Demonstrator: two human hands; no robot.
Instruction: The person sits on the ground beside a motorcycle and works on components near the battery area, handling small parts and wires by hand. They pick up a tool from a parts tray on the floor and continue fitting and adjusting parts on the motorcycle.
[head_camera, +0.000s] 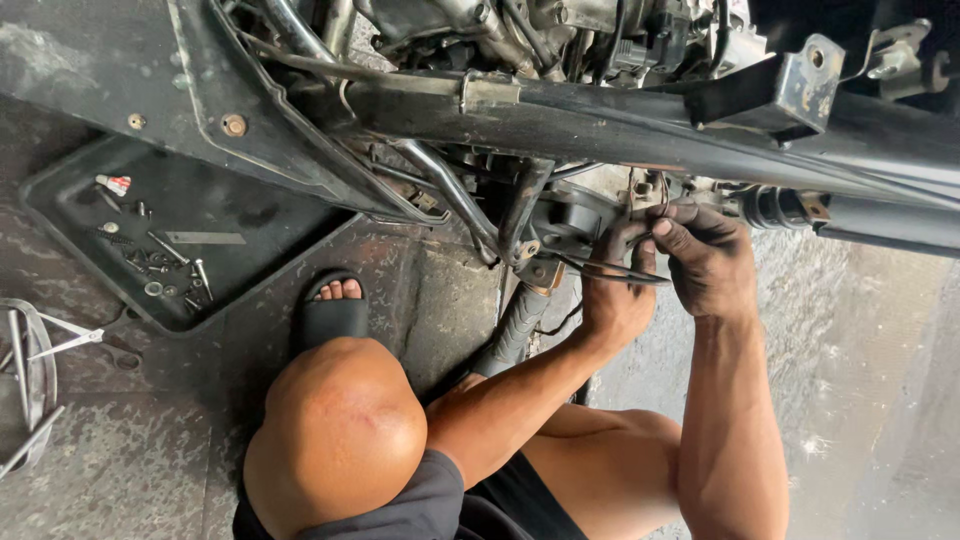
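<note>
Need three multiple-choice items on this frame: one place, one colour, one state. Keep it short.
1. Where does the shallow black plastic tray of loose bolts lie?
A. on the floor, left of the sandalled foot
B. on the knee
C. on the frame

2. What colour is the long metal frame tube?
A. red
B. black
C. white

3. What do the left hand and right hand do?
A. rest on the knee
B. hold the tray
C. grip thin black cables

Key: 1 A, tray lies beside the foot; 2 B, tube is black; 3 C, fingers close around cables.
</note>
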